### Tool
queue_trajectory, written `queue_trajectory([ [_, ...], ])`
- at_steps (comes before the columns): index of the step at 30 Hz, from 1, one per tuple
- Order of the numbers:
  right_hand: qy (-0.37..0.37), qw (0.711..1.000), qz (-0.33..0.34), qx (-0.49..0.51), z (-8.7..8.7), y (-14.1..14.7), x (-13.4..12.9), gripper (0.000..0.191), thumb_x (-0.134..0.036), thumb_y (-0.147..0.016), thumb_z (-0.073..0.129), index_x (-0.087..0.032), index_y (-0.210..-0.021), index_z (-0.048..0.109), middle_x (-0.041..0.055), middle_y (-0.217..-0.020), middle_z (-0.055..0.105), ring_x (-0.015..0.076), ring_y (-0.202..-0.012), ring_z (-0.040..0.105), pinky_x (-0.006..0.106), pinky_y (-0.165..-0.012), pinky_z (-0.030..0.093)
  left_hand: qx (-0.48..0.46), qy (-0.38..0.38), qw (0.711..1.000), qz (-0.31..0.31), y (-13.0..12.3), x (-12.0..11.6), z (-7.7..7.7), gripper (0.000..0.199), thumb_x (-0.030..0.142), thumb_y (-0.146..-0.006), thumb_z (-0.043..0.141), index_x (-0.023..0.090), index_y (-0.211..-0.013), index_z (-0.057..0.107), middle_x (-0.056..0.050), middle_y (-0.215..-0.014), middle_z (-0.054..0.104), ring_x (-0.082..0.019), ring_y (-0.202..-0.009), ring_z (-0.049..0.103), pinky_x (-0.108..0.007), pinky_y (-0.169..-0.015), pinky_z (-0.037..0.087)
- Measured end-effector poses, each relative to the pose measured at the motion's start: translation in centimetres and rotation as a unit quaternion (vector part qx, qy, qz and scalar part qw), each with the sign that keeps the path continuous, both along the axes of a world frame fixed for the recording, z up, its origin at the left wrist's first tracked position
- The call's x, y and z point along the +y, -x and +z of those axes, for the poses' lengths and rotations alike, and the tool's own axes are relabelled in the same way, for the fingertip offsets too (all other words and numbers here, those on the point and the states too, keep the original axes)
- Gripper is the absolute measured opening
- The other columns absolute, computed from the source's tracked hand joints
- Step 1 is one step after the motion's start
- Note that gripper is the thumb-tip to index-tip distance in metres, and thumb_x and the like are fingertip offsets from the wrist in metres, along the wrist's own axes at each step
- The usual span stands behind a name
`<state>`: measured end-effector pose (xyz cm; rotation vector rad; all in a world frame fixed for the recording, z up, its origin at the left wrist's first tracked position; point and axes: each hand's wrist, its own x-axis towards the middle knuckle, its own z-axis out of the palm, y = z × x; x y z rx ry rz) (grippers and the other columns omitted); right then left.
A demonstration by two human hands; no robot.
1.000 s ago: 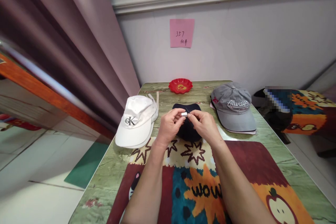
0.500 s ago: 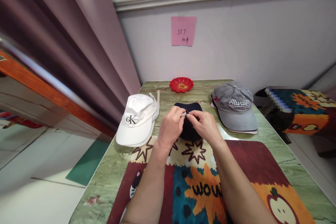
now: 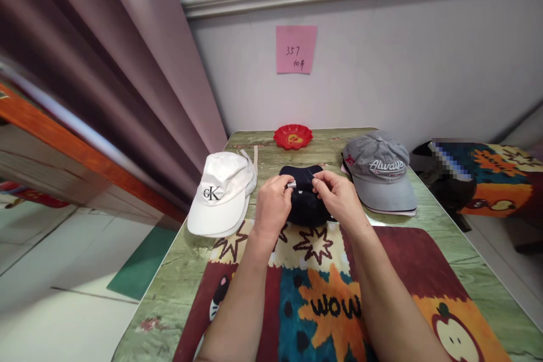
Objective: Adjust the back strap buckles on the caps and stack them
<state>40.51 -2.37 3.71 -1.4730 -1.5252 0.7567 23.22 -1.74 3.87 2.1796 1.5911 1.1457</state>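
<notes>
A dark navy cap (image 3: pixel 307 209) lies at the middle of the table, its brim pointing away from me. My left hand (image 3: pixel 274 201) is closed at the cap's left side, thumb and finger pinching a small silver buckle (image 3: pixel 292 184). On the other side my right hand (image 3: pixel 337 192) pinches what looks like the thin dark end of the cap's strap. The two hands are apart, with part of the cap showing between them. White caps (image 3: pixel 223 192), stacked, rest left of my left hand. Grey cap (image 3: pixel 379 167) sits to the right, on top of another.
A red scalloped dish (image 3: pixel 293 137) stands at the table's far edge. Nearer me, a patterned mat (image 3: pixel 322 300) covers part of the green table (image 3: pixel 156 300). A pink note (image 3: pixel 296 50) is on the wall. Curtains (image 3: pixel 161 68) hang at left; another patterned surface (image 3: pixel 504 175) is at right.
My hands were together over the cap and have moved apart. The right hand has shifted right, and more of the cap and the silver buckle now shows.
</notes>
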Motion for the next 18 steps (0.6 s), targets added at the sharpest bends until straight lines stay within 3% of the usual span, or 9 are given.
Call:
queue_trajectory([
  [4, 0.014, 0.999, 0.013, -0.051, 0.7, 0.2, -0.3, 0.024, -0.038, -0.091, 0.049, -0.024, -0.078, 0.063, -0.0003, -0.066, 0.065, 0.0167, -0.062, 0.059, 0.025, -0.060, 0.038, -0.127, 0.034, 0.991, -0.012, 0.2, 0.5, -0.4, 0.018, 0.009, -0.080, 0.065, 0.021, -0.092, 0.073, -0.003, -0.088, 0.075, -0.016, -0.077, 0.068, -0.029, -0.078, 0.055],
  [10, -0.003, 0.996, 0.020, -0.090, 1.2, 0.4, -0.6, 0.026, -0.034, -0.091, 0.046, -0.023, -0.071, 0.059, -0.0007, -0.061, 0.060, 0.0151, -0.056, 0.051, 0.026, -0.057, 0.030, -0.331, 0.137, 0.929, -0.092, 0.4, 1.6, -1.4, 0.019, 0.019, -0.075, 0.070, 0.017, -0.093, 0.073, -0.004, -0.092, 0.076, -0.016, -0.085, 0.070, -0.029, -0.083, 0.056],
  [14, -0.020, 0.995, 0.009, -0.102, 1.1, 0.4, -0.6, 0.029, -0.036, -0.092, 0.046, -0.023, -0.069, 0.060, -0.0006, -0.061, 0.061, 0.0147, -0.055, 0.048, 0.026, -0.057, 0.029, -0.375, 0.171, 0.903, -0.118, 0.2, 1.6, -1.4, 0.022, 0.021, -0.072, 0.074, 0.016, -0.093, 0.073, -0.005, -0.093, 0.075, -0.016, -0.087, 0.070, -0.031, -0.089, 0.055],
  [18, -0.024, 0.993, -0.004, -0.115, 1.1, 0.4, -0.6, 0.029, -0.037, -0.092, 0.048, -0.023, -0.072, 0.064, -0.0006, -0.063, 0.063, 0.0146, -0.055, 0.048, 0.027, -0.057, 0.029, -0.376, 0.179, 0.900, -0.129, 0.1, 1.6, -1.4, 0.021, 0.022, -0.072, 0.075, 0.016, -0.092, 0.073, -0.005, -0.091, 0.075, -0.016, -0.087, 0.069, -0.031, -0.089, 0.055],
])
